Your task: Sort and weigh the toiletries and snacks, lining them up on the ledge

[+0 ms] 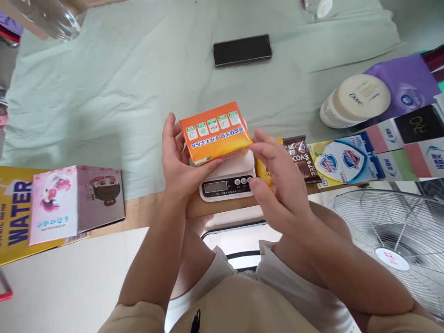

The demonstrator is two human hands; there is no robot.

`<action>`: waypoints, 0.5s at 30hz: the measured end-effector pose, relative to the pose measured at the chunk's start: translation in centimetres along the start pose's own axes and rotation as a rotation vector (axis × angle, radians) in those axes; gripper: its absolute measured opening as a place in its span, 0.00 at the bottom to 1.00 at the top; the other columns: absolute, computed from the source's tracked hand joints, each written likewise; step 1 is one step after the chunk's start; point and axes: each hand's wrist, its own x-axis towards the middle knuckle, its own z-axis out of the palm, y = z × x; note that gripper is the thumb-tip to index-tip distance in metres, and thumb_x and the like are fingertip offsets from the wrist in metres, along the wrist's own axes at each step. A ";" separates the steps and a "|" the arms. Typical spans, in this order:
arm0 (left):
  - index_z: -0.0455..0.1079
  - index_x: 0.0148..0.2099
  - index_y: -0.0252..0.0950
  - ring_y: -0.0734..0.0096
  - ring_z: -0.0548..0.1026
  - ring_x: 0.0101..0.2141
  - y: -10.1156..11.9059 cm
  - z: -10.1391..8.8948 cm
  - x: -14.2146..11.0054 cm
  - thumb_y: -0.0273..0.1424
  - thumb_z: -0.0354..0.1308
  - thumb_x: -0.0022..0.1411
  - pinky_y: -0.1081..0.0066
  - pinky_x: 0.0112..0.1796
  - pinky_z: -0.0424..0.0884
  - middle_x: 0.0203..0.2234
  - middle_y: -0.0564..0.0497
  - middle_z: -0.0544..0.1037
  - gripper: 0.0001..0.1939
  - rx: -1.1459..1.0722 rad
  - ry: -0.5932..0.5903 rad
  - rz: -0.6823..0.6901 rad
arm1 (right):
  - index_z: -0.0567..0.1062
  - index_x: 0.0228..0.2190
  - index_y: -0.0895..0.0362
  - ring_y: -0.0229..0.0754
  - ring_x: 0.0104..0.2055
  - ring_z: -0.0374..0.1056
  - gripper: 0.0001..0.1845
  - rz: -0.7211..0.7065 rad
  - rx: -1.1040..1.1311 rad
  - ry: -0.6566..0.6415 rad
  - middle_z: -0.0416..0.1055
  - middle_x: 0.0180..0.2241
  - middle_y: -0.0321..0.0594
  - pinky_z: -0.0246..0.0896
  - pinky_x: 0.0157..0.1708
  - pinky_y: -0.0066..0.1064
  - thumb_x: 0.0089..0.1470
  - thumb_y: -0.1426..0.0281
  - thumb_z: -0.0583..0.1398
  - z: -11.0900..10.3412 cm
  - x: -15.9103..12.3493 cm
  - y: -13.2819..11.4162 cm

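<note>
An orange laundry soap pack (215, 132) is above a white kitchen scale (227, 185), covering most of its platform. My left hand (178, 159) grips the pack's left end, with the thumb along the near edge and the fingers behind. Whether the pack rests on the platform is hard to tell. My right hand (280, 178) is at the pack's right end, thumb and fingers spread, fingertips close to the near right corner. Its thumb is beside the scale's buttons. The scale's display shows no readable figure.
Right of the scale lie a yellow packet (264, 173), a brown cocoa packet (301, 159), a soap pack (347, 159) and a Dove jar (355, 101). A phone (243, 50) lies farther back. Boxes (78, 199) sit left; a fan (391, 245) stands below right.
</note>
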 end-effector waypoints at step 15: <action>0.66 0.65 0.57 0.42 0.70 0.66 6.0 8.1 3.0 0.44 0.85 0.39 0.44 0.61 0.78 0.67 0.51 0.68 0.52 -0.072 -0.003 0.007 | 0.63 0.56 0.46 0.46 0.81 0.45 0.18 -0.019 -0.116 0.193 0.56 0.73 0.43 0.48 0.79 0.51 0.65 0.61 0.53 -4.1 0.5 0.4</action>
